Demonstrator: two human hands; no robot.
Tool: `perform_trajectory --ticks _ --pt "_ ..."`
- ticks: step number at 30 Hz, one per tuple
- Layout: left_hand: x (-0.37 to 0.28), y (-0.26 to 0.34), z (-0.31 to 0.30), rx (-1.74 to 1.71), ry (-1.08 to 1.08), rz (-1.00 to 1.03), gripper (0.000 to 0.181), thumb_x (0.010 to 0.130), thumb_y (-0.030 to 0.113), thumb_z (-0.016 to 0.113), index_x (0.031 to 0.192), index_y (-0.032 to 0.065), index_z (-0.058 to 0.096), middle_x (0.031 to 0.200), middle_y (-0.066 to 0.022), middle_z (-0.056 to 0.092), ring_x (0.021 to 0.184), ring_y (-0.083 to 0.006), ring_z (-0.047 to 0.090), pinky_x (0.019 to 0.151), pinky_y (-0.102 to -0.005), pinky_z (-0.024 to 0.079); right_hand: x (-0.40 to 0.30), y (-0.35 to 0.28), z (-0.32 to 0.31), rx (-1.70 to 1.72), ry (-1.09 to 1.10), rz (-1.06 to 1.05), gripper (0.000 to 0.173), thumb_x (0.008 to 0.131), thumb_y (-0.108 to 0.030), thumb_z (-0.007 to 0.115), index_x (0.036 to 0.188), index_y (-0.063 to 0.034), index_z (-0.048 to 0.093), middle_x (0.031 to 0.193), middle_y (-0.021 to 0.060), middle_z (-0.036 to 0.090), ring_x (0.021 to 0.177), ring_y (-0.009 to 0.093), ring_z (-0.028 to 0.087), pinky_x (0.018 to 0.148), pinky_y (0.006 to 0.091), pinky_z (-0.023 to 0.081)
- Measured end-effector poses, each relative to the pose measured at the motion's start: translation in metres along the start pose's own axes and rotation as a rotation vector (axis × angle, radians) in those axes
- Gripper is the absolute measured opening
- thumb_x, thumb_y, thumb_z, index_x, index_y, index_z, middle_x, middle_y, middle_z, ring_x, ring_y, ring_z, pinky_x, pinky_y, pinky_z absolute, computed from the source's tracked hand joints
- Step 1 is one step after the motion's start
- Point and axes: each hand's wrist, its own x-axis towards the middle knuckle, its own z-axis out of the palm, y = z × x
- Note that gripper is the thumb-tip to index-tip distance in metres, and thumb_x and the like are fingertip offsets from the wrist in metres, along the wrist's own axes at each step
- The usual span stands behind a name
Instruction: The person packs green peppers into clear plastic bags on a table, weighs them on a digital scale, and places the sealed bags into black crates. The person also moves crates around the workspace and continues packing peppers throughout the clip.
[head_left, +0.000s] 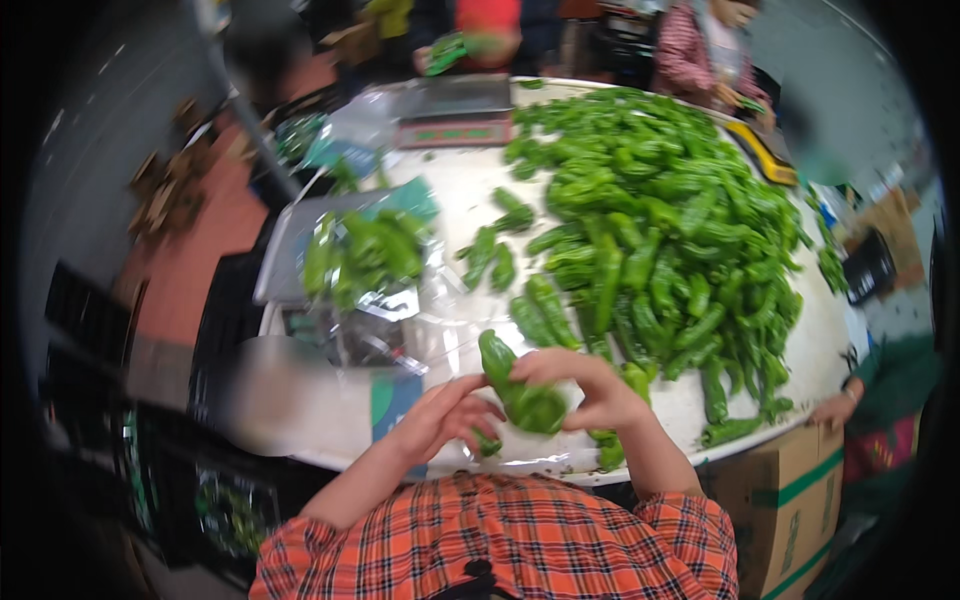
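Note:
My right hand (592, 382) grips a glossy green pepper (529, 401) above the near part of the white table (480, 169). At its left, my left hand (446, 420) has its fingers curled, with the thumb close to that pepper. A smaller piece of green pepper (489, 444) shows under the left fingertips; whether they hold it is unclear. A large heap of green peppers (660, 225) covers the right side of the table. Farther left, a clear plastic bag (390, 300) with several peppers inside lies partly on a grey scale platform (285, 255).
A second scale (457, 112) stands at the far edge, near a person's hand (427, 60). Another person (712, 67) handles peppers at far right, by a yellow-black device (761, 154). At right, a hand (832, 409) rests near a cardboard box (795, 502). Black crates (225, 322) stand left.

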Motion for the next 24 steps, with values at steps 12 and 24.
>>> perform_trajectory --ticks 12,24 --pt "-0.013 -0.001 -0.006 0.149 0.252 0.420 0.033 0.088 0.014 0.053 0.117 0.0076 0.040 0.107 -0.0113 0.057 0.096 -0.0182 0.057 0.077 -0.0298 0.050 -0.030 0.025 0.080 0.572 0.330 0.518 0.030 0.090 -0.026 0.045 0.101 0.0010 0.054 0.097 0.0093 0.059 0.087 0.017 0.056 0.076 0.0302 0.045" --pt "-0.021 -0.001 -0.014 0.057 0.031 0.463 0.030 0.090 0.013 0.046 0.118 0.0054 0.040 0.115 -0.0154 0.052 0.100 -0.0271 0.056 0.082 -0.0348 0.050 -0.017 0.017 0.123 1.131 0.152 0.664 0.066 0.080 -0.056 0.049 0.120 -0.0044 0.041 0.104 0.0103 0.055 0.071 0.016 0.053 0.054 0.0231 0.043"
